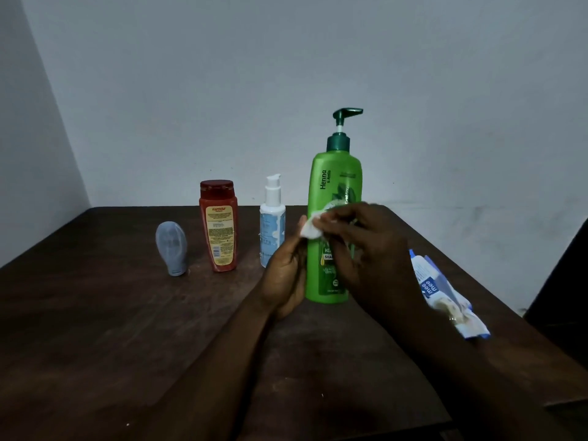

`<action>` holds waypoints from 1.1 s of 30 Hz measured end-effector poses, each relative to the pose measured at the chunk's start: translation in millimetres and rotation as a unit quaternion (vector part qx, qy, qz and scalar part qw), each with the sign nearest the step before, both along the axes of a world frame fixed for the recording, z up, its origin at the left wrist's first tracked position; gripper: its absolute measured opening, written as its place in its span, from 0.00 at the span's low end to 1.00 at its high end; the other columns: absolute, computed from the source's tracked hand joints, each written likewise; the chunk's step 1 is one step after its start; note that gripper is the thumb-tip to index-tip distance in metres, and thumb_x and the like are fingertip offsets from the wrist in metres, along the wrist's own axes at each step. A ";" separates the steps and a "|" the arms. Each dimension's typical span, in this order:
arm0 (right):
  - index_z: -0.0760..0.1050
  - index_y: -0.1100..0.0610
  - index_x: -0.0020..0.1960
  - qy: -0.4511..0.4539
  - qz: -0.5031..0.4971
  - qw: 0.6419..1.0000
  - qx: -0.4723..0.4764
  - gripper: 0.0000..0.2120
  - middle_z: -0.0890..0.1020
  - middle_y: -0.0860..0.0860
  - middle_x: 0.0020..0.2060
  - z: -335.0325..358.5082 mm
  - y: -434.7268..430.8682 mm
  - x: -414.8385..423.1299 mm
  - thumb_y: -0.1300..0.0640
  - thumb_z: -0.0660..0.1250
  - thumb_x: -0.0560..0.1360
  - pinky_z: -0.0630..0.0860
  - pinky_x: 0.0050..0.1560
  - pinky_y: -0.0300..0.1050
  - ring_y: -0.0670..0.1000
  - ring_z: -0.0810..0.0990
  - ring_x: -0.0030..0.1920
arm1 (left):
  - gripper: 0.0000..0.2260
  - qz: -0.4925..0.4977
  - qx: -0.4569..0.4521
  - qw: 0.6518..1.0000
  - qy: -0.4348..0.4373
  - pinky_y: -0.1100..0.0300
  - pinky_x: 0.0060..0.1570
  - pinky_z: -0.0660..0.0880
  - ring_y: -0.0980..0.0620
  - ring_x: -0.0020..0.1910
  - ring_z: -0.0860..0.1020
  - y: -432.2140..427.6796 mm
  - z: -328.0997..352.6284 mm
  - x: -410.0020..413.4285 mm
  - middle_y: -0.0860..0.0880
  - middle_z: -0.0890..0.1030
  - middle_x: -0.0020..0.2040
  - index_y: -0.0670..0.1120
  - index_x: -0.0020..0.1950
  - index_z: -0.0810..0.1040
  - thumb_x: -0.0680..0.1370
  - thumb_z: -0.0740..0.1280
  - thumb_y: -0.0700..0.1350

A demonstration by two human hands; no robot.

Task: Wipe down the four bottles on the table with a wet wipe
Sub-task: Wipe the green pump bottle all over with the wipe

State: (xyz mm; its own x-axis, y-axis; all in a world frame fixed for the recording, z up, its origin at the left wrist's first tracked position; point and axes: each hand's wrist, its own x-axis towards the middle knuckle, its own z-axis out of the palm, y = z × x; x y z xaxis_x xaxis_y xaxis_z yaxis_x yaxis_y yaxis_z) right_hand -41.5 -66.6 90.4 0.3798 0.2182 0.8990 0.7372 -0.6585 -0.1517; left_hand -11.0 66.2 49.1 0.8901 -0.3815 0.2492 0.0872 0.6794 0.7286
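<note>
forearms: both come in from the bottom edge, low over the surface point(127, 329), and meet at centre.
left hand point(284, 276): just left of the green bottle's lower half, palm turned to it. Thumb points up to the left edge of the wipe and seems to pinch it. Other fingers are mostly hidden.
right hand point(366, 249): in front of the green bottle's middle, covering part of the label. Fingers point(337, 215) are curled and pinch the wipe's right side.
wipe point(310, 226): small, white, crumpled. Held between both hands against the green bottle's left front, about mid-height.
green bottle point(337, 179): tallest, upright, base on the surface, dark green pump on top with the spout pointing right.
pack point(442, 291): blue-white wipe pack lying flat to the right of the right hand, near the surface's right edge.
white bottle point(272, 224): upright pump bottle just left of the green one, its foot behind the left hand.
red bottle point(219, 227): upright, back label facing the camera, left of the white one.
grey tube point(171, 246): stands on its cap, leftmost, near the red bottle.
wall point(222, 90): plain, pale, behind the surface's far edge.
</note>
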 end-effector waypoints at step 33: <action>0.86 0.55 0.50 0.115 0.051 0.988 0.093 0.08 0.83 0.49 0.48 -57.5 -22.7 -18.8 0.64 0.73 0.74 0.78 0.48 0.33 0.38 0.81 0.52 | 0.28 0.047 0.064 0.997 -0.019 0.47 0.57 0.79 0.42 0.54 0.82 1.6 -10.7 12.1 0.39 0.83 0.58 0.46 0.63 0.81 0.81 0.50 0.62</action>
State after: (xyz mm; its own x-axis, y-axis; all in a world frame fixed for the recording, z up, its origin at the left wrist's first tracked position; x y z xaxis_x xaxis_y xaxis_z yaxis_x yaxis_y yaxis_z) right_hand -60.3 -89.3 32.9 0.5640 0.1049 0.8191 0.7297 -0.5278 -0.4348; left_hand 1.2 67.8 38.4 0.9147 -0.3272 0.2374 -0.0015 0.5846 0.8113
